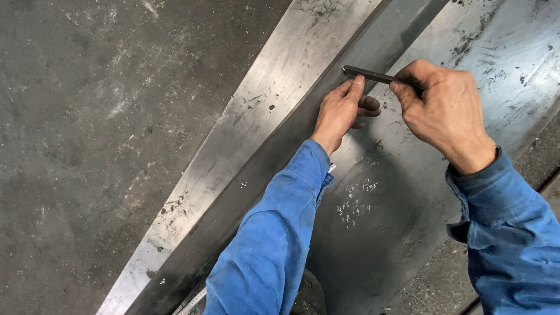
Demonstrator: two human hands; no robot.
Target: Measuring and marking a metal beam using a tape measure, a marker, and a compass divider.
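My right hand [444, 111] grips a thin dark metal rod [368, 74], its free tip pointing left onto a long dark steel strip [256, 169]. My left hand [343, 109] lies flat on the grey steel sheet [396, 233], forefinger stretched up to the rod's tip, the other fingers curled. Both arms wear blue sleeves. Small chalk figures [357, 201] are written on the sheet below my left wrist.
A brighter scratched steel plate [245, 116] runs diagonally left of the dark strip. Rough grey concrete floor [87, 146] fills the left side. A bit of measuring tape [191, 302] shows at the bottom edge under my left sleeve.
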